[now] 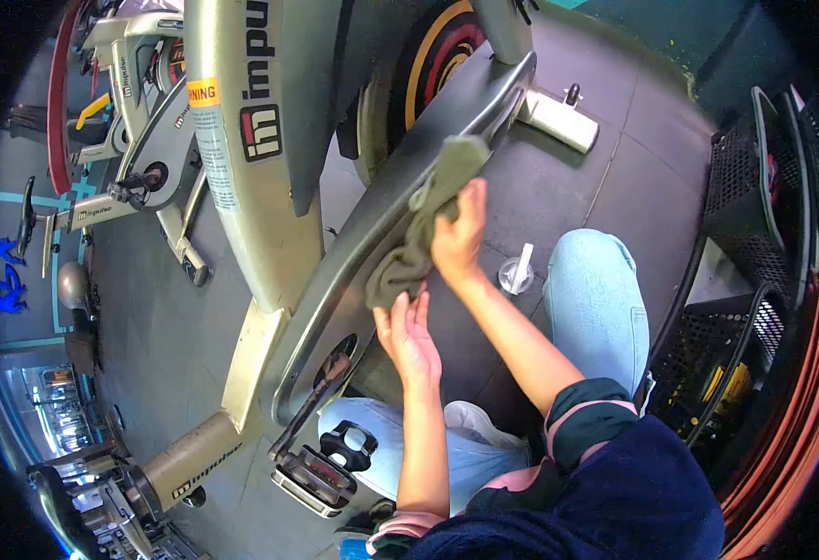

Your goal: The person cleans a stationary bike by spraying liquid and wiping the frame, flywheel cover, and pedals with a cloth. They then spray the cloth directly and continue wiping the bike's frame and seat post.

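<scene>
Now the cloth slants lengthwise along the bike's cover, right hand curled round its upper half, left hand's straighter fingers touching low, grip unclear.

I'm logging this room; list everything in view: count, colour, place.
Near bike: one, silver and black, left of centre
Pedal: one, black and silver, bottom left
Further bikes: at least two, grey, upper left
Cloth: one, dark olive, centre
Container: one, clear-and-white, right of centre
Baskets: at least two, black, right
Unclear item: one, yellow, lower right
Unclear strips: several, orange, far right
Round object: one, grey, far left
Floor: one, dark grey, throughout
Legs: two, blue denim, bottom centre
Left hand: one, bare, cloth's lower end
Right hand: one, bare, cloth's upper part
</scene>
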